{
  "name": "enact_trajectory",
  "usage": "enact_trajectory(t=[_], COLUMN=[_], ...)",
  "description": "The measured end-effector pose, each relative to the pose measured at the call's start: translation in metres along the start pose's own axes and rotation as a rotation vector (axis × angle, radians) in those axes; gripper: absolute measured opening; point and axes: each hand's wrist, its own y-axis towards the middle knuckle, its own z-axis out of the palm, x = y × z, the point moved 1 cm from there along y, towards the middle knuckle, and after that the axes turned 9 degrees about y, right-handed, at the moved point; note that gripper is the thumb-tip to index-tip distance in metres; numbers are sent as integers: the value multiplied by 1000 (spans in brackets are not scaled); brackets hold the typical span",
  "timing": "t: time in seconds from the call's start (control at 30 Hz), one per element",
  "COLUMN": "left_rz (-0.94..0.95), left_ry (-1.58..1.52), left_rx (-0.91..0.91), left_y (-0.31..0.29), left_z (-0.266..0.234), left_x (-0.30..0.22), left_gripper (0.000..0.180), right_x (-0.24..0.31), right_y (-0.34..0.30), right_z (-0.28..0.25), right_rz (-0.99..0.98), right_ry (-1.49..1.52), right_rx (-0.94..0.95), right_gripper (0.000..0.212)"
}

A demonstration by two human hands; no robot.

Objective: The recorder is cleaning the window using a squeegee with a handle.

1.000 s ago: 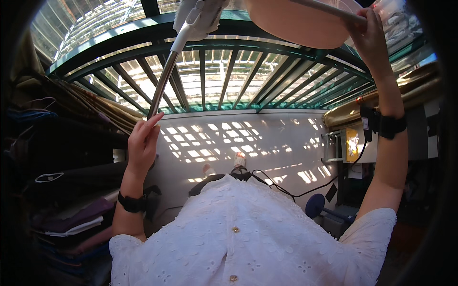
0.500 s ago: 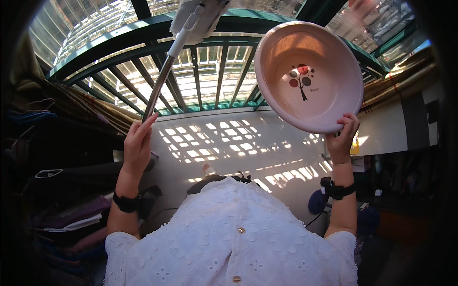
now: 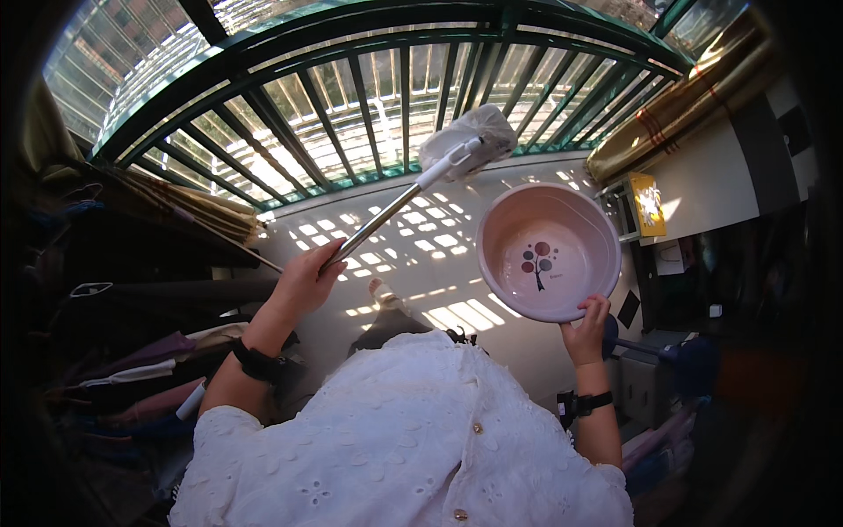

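Observation:
My left hand (image 3: 307, 279) is closed around the metal handle of a mop (image 3: 382, 221). Its handle slants up and to the right, ending in a white plastic joint and a pale, shaggy wet-looking head (image 3: 486, 126) in front of the railing. With fingers over the near rim, my right hand (image 3: 587, 330) grips a pink plastic basin (image 3: 514, 220). The basin is tilted so its inside faces me, showing a tree print on the bottom. The mop head is above and left of the basin, apart from it.
A green metal railing (image 3: 351, 66) curves across the far side, with windows beyond. Dark clothes (image 3: 123, 307) hang at the left. At the right are a yellow box-like thing (image 3: 648, 205), a gathered curtain (image 3: 676, 114) and a blue round object (image 3: 694, 358). Sunlight patches the tiled floor (image 3: 404, 290).
The mop head has come down and to the right, nearer the basin. The basin has been lowered toward me. My view has shifted, showing more of the right side.

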Motion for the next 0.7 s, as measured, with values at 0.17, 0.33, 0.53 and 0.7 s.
enact_trajectory(t=[0.17,0.33,0.53,0.7], left_rz=[150,201,247,324], left_ry=[158,388,472,470], left_rx=[237,416,545,559], left_y=[-18,-21,-13,0], left_z=[30,45,51,53], left_x=[-50,-95,-126,-128], left_gripper=[34,30,32,28], right_x=[-27,-40,-39,-32], right_y=[-59,-94,-117,-126], right_z=[6,9,10,13], right_rz=[122,220,256,266], right_ry=[46,91,105,113], right_rx=[-23,-50,-34,-55], right_gripper=[47,46,47,47])
